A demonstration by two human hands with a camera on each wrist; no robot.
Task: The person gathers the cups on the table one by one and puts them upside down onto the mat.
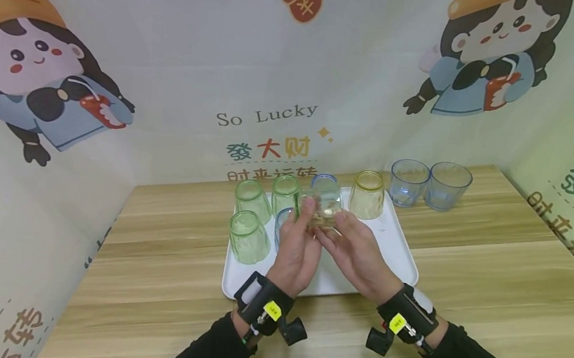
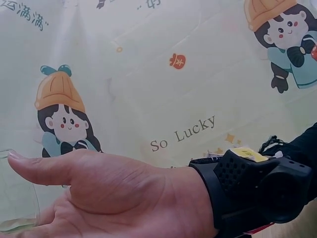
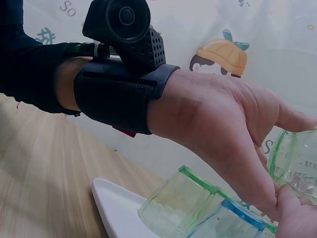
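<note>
A greenish drinking glass (image 1: 326, 210) is held on its side above the tray, between both hands. My left hand (image 1: 299, 255) grips it from the left with the thumb along its side. From the right, my right hand (image 1: 360, 255) grips its other end, thumb on top and fingers beneath. In the left wrist view the right hand (image 2: 114, 188) has its thumb against the glass (image 2: 17, 193), which is cut off by the frame. The right wrist view shows the left hand (image 3: 223, 124) and the green rim of the glass (image 3: 302, 156).
Under the hands lies a white tray (image 1: 400, 256). On it, seemingly upside down, stand green glasses (image 1: 249, 239), a yellow glass (image 1: 367, 197) and blue-rimmed glasses (image 1: 325, 181), partly hidden. Two blue glasses (image 1: 447, 188) stand upright on the wooden table (image 1: 496, 268), right of the tray.
</note>
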